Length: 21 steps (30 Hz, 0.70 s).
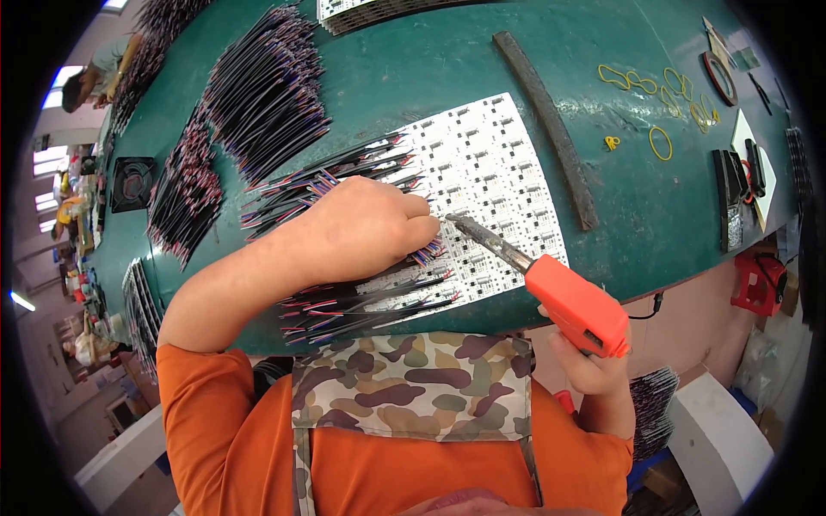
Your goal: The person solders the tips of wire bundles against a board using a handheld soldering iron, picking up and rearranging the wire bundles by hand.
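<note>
A white circuit board panel (508,163), printed with rows of small dark parts, lies on the green table before me. My left hand (366,222) is closed in a pinch over the panel's middle, gripping wire leads (427,253) whose coloured ends poke out around it. The exact wire between the fingertips is hidden. My right hand (589,361) grips a red pistol-shaped soldering iron (575,301) over the table's near edge. Its dark tip is just right of my left fingertips, over the panel. Black leads with red, white and blue ends (379,301) lie across the panel's left part.
Large bundles of black wires (267,95) lie at the far left, near a black fan (133,184). A dark bar (551,129) lies right of the panel. Yellow cords (661,142) and black tools (730,193) are farther right. Stacked white panels (344,10) stand at the back.
</note>
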{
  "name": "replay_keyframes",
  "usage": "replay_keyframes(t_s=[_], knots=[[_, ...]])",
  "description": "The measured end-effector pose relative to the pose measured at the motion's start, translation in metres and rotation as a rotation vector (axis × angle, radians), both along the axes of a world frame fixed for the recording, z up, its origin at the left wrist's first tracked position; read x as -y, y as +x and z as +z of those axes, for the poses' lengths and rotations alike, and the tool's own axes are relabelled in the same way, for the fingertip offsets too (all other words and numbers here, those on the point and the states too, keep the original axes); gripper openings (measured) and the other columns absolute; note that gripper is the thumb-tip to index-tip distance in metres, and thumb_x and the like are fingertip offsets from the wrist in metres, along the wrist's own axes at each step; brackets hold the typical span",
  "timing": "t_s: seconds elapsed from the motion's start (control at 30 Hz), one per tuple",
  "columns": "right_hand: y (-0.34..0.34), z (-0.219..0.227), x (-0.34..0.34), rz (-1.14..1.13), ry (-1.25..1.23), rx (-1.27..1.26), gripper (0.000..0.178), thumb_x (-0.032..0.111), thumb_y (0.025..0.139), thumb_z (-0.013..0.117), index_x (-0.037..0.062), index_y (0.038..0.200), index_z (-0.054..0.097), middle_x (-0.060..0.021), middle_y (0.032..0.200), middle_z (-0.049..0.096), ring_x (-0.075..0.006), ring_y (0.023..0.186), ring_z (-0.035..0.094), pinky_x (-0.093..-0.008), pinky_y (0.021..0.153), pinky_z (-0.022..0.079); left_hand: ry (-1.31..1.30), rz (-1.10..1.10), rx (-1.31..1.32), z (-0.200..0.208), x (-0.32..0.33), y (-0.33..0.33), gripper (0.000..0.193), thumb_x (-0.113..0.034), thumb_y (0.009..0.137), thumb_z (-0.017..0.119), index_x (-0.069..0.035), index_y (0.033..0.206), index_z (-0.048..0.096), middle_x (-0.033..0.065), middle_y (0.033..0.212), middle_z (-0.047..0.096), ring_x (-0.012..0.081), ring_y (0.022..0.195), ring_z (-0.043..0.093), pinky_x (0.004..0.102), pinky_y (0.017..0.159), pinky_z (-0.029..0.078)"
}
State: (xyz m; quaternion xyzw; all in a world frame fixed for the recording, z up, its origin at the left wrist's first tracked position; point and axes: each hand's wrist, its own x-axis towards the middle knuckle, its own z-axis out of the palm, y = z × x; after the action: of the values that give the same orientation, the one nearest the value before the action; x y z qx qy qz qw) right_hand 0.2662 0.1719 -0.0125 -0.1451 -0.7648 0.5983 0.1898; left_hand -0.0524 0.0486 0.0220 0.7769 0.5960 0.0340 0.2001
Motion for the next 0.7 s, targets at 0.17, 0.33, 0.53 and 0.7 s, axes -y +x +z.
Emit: replay_keyframes(t_s=[0.17,0.33,0.53,0.7], knots=[[-0.006,0.004,-0.001,0.047,0.073,-0.037,0.054,-0.006,0.077,0.070,-0.0115,0.127,0.050,-0.0208,0.114,0.066,-0.0265,0.098,0.069,-0.0351,0.088,0.054,0.001,-0.027,-0.039,0.005,-0.002,0.002,0.024,-0.011,0.077,0.061,-0.004,0.099,0.064,0.0077,0.079,0.060,0.0278,0.072,0.065,0.0395,0.061,0.053],[-0.003,0.000,0.006,-0.013,0.052,-0.015,0.050,-0.004,0.078,0.071,-0.0098,0.124,0.053,-0.0206,0.114,0.067,-0.0281,0.098,0.069,-0.0360,0.086,0.055,-0.007,-0.045,-0.067,0.009,-0.004,0.005,0.019,-0.013,0.079,0.059,-0.003,0.095,0.063,0.0079,0.078,0.059,0.0279,0.071,0.064,0.0396,0.061,0.053],[-0.012,0.010,0.005,-0.031,0.247,-0.033,0.044,-0.002,0.078,0.071,-0.0086,0.120,0.057,-0.0193,0.110,0.068,-0.0281,0.095,0.070,-0.0353,0.084,0.055,-0.048,-0.046,-0.121,0.010,-0.003,0.010,0.016,-0.014,0.081,0.058,-0.003,0.092,0.062,0.0076,0.078,0.059,0.0278,0.073,0.065,0.0393,0.063,0.053],[0.003,0.008,0.005,-0.072,0.130,0.017,0.049,-0.001,0.077,0.070,-0.0095,0.123,0.056,-0.0150,0.100,0.069,-0.0250,0.084,0.069,-0.0331,0.077,0.055,-0.079,-0.053,-0.151,0.013,-0.005,0.013,0.014,-0.014,0.083,0.057,-0.004,0.091,0.062,0.0077,0.079,0.059,0.0276,0.076,0.065,0.0394,0.065,0.053]])
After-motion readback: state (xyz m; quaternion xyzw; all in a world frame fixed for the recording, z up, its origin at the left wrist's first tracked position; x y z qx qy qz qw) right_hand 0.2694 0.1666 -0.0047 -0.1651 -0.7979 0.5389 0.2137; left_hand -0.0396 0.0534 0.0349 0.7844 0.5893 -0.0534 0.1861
